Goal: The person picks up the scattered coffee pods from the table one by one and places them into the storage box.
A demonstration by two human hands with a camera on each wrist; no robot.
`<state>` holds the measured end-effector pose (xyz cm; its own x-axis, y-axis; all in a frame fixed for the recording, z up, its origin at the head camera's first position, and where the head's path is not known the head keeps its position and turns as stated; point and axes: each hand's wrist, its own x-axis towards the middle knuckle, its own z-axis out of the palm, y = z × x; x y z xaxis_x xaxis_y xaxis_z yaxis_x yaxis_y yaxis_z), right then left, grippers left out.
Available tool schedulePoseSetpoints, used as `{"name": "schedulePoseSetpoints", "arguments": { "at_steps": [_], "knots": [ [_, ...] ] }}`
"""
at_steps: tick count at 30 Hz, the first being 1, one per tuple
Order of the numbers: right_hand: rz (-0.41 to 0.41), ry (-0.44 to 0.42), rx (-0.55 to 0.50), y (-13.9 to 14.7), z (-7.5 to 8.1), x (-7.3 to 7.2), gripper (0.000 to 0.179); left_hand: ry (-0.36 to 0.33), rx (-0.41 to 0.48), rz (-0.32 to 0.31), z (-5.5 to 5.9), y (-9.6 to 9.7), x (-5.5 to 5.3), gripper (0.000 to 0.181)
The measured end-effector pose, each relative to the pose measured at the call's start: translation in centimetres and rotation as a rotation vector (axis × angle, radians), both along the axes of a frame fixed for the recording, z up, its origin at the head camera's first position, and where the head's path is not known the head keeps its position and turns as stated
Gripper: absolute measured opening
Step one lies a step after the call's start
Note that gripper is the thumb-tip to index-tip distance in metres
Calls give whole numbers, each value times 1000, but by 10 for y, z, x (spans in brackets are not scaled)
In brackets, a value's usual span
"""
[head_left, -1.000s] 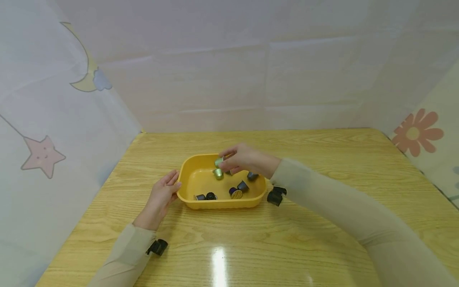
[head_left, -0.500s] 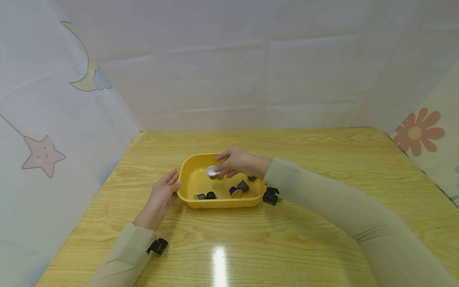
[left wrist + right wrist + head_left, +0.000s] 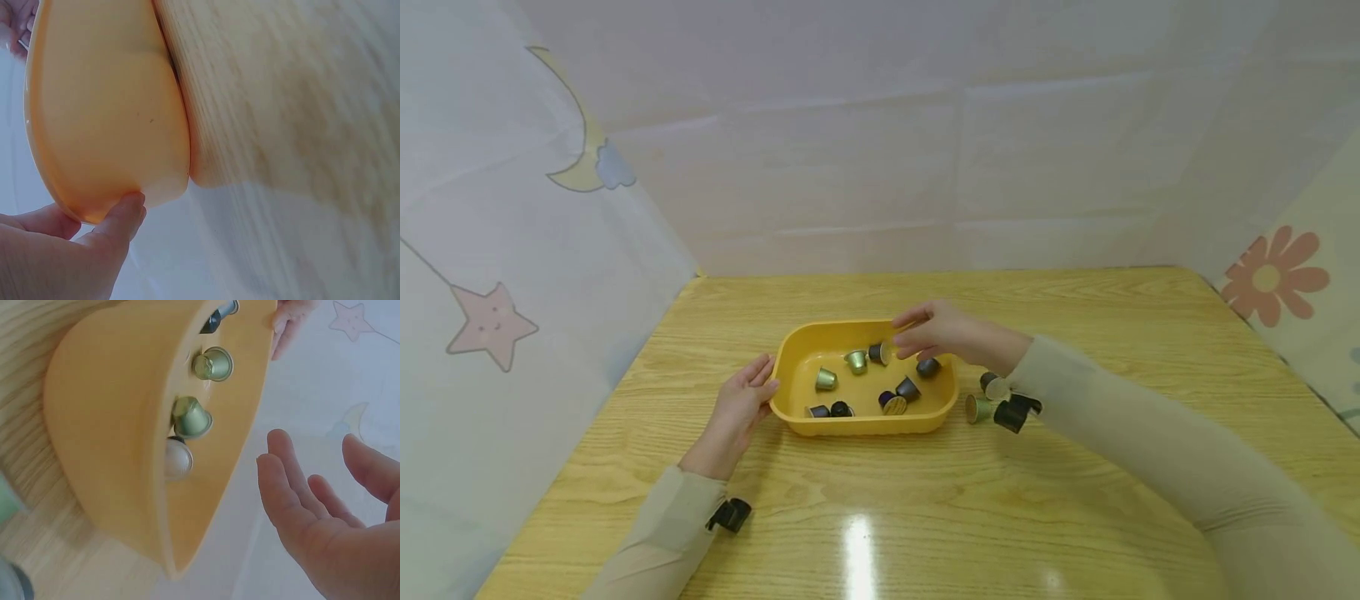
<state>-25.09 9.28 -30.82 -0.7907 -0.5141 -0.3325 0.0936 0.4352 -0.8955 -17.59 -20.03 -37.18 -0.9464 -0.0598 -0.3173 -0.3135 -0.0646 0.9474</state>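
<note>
My left hand [image 3: 737,400] pinches the left end of a yellow plastic tub [image 3: 865,427], thumb and fingers on either side of its rim in the left wrist view. Over the tub's right half hovers my right hand [image 3: 936,329], fingers loosely extended and holding nothing. Inside lie a green coffee capsule [image 3: 826,379], another green capsule [image 3: 856,362] and a dark capsule [image 3: 877,353] beside it. Nearer the front are a grey capsule [image 3: 908,389], a purple capsule [image 3: 892,403] and a black capsule [image 3: 841,409]. One more dark capsule [image 3: 928,367] sits at the right.
Outside the tub's right end, a green capsule [image 3: 977,408] and a dark capsule [image 3: 995,385] lie on the wooden table [image 3: 820,517], partly covered by the right wrist's black camera [image 3: 1018,412]. A pale printed curtain [image 3: 865,167] stands behind the table.
My right hand, earlier holding a green capsule, moves left over the tub, lets the capsule drop, then draws back right. That capsule now lies in the tub's left half. My left hand stays put.
</note>
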Motion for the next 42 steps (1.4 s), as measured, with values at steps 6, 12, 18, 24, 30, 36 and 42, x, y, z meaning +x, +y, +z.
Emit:
{"name": "schedulePoseSetpoints", "arguments": {
  "at_steps": [6, 12, 18, 24, 30, 36, 42],
  "knots": [
    [-35, 54, -25, 27, -1, 4, 51, 4, -8, -9, 0, -2, 0, 63],
    [-64, 85, -35, 47, -3, 10, 52, 7, -26, -18, -2, -5, -1, 63],
    [-113, 131, 7, 65, -7, 18, 50, 9, -19, -24, -2, -4, -1, 63],
    [-157, 184, 9, 81, -11, 26, 49, 9, -15, -16, -1, -4, -1, 63],
    [-134, 256, 47, 98, -24, 26, 50, 11, -22, -18, -1, -4, 1, 63],
    [-35, 309, 103, 114, -40, 21, 57, 13, -28, -21, 0, -4, 0, 63],
    [60, 349, 121, 125, -51, 15, 59, 5, -29, -12, -1, -4, 0, 63]
  ]
}}
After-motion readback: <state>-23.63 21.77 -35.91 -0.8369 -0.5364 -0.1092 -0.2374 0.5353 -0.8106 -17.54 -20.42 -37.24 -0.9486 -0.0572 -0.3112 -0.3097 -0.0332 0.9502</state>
